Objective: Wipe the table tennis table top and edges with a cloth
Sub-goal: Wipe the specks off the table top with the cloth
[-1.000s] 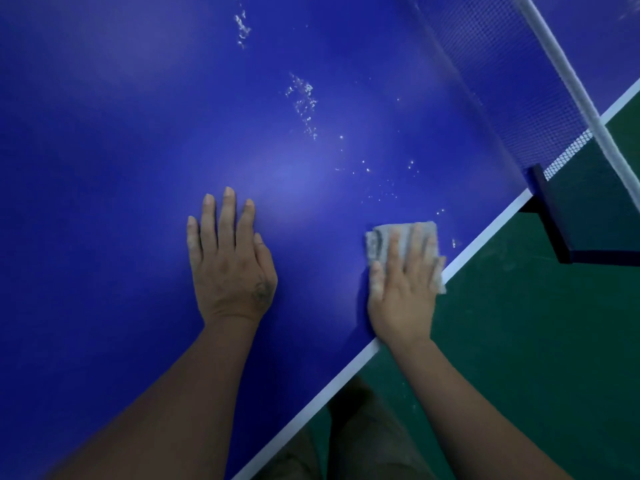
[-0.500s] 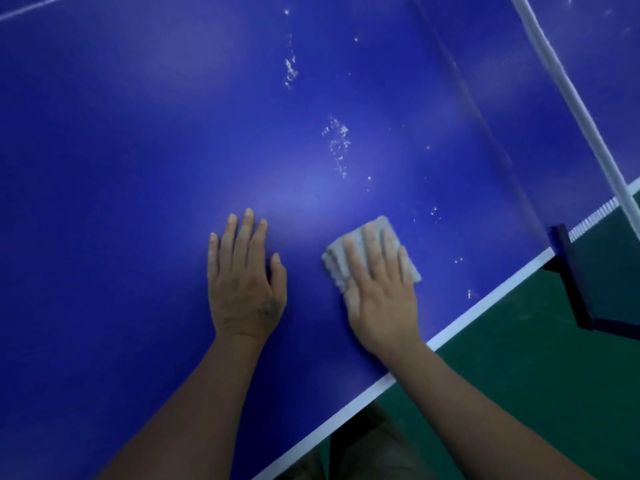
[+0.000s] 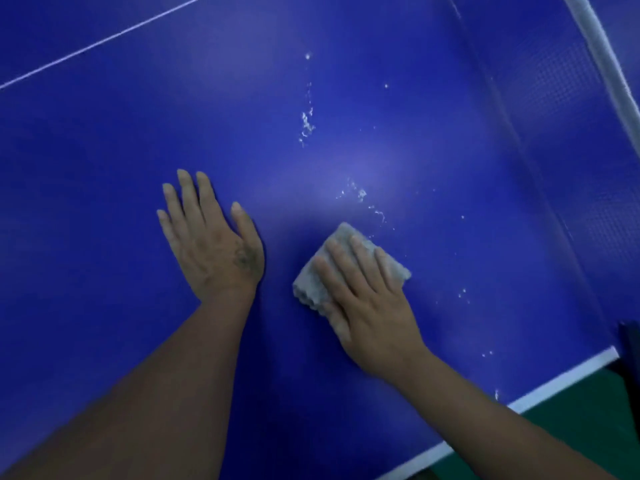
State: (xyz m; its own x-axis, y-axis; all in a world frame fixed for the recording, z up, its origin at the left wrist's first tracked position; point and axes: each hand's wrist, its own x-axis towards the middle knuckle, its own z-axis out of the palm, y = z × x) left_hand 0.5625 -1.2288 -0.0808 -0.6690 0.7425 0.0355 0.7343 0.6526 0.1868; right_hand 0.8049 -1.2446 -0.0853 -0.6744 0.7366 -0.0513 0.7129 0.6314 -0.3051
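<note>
The folded, pale grey cloth (image 3: 349, 266) now lies well inside the white edge line (image 3: 554, 386) of the blue table (image 3: 104, 168); a second ago it sat right at that line, so the wipe is travelling inward toward the scattered white specks (image 3: 360, 195) just beyond the cloth. Those specks, probably droplets or residue, remain to be cleared. The right hand (image 3: 367, 303) presses flat on the cloth, fingers spread over it rather than curled round it. The left hand (image 3: 214, 244) rests flat and empty on the table, beside the cloth, bracing.
</note>
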